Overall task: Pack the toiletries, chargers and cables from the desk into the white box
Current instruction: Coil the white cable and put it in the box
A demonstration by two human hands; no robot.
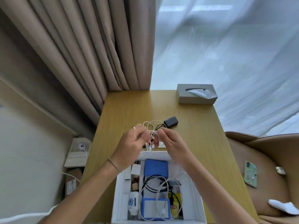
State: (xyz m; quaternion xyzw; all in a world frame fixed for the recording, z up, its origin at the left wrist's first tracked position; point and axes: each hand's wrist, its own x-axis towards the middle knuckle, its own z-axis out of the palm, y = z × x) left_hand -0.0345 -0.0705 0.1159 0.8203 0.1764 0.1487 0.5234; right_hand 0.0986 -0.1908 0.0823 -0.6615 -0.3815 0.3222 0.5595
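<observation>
My left hand (131,143) and my right hand (169,141) are both pinched on a coiled white cable (151,126), held above the desk just beyond the white box (119,196). Loops of it stick up behind my fingers and its ends hang down between my hands. A black charger (171,121) with a thin black lead lies on the desk right behind the cable. Inside the box lie blue boxes, a black cable, a white cable, a white bottle, a small brown bottle and a yellow packet.
A grey tissue box (196,94) stands at the desk's far right corner. Beige curtains hang at the back left. A tan armchair (267,159) to the right holds a phone (250,174) and small white items. Cardboard boxes sit on the floor at left.
</observation>
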